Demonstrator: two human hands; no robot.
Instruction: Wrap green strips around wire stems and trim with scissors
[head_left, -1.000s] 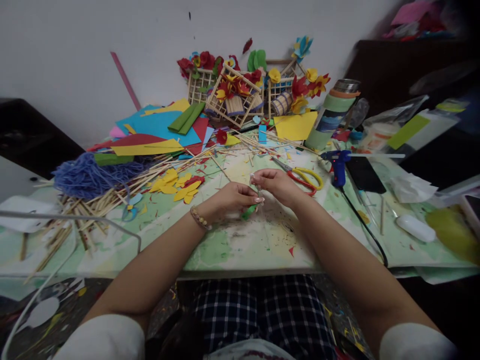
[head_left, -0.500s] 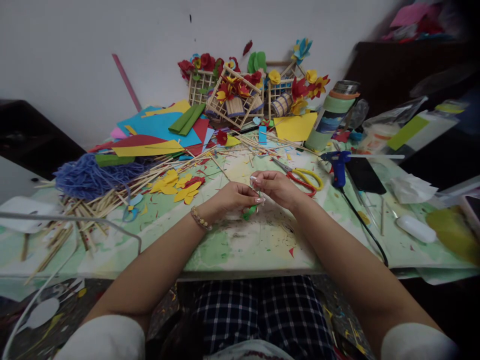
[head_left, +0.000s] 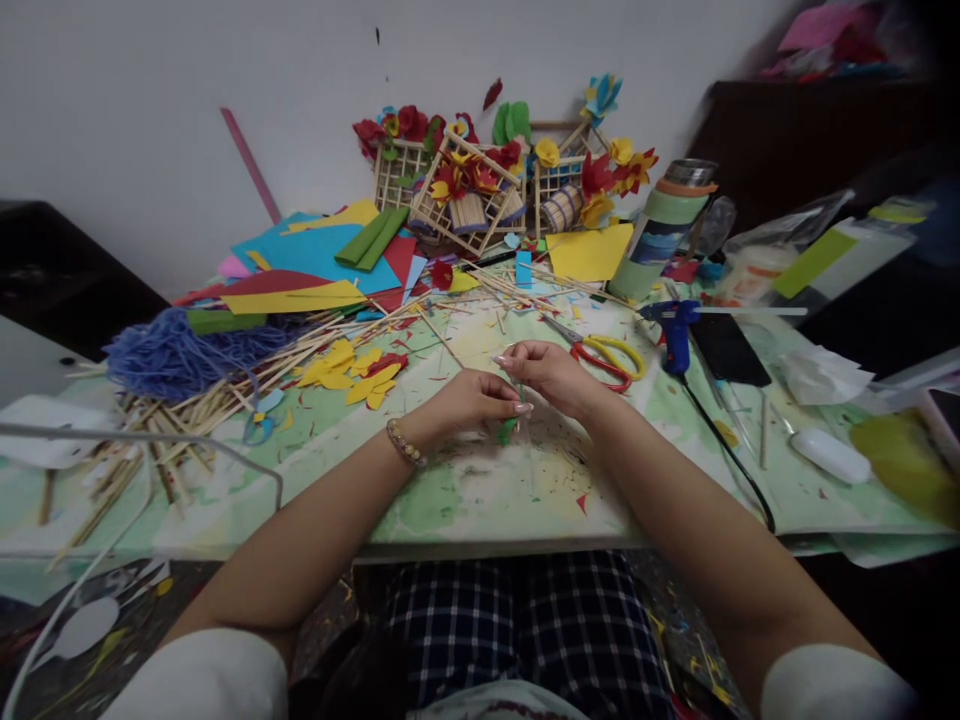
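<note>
Over the middle of the table, my left hand (head_left: 480, 398) pinches a small green paper piece (head_left: 507, 432), part of it hanging below the fingertips. Close against it is my right hand (head_left: 544, 376), its thumb and index finger closed at the upper end of the same slender green piece. A thin strand, too faint to name, trails below the fingers. Just beyond my right hand lie scissors (head_left: 616, 358) with red and yellow handles. To the left of my hands are yellow paper petals (head_left: 375, 385) and a thin wooden stick (head_left: 442, 340).
A blue glue gun (head_left: 677, 335) with its black cord and a green bottle (head_left: 664, 230) stand on the right. Stick frames with paper flowers (head_left: 465, 190) line the back. On the left are blue yarn (head_left: 195, 350), wooden sticks (head_left: 165, 440) and coloured paper sheets (head_left: 307, 250).
My left hand has shifted slightly right, carrying the green piece with it. My right fingertips have moved slightly left. The other things on the table lie as before.
</note>
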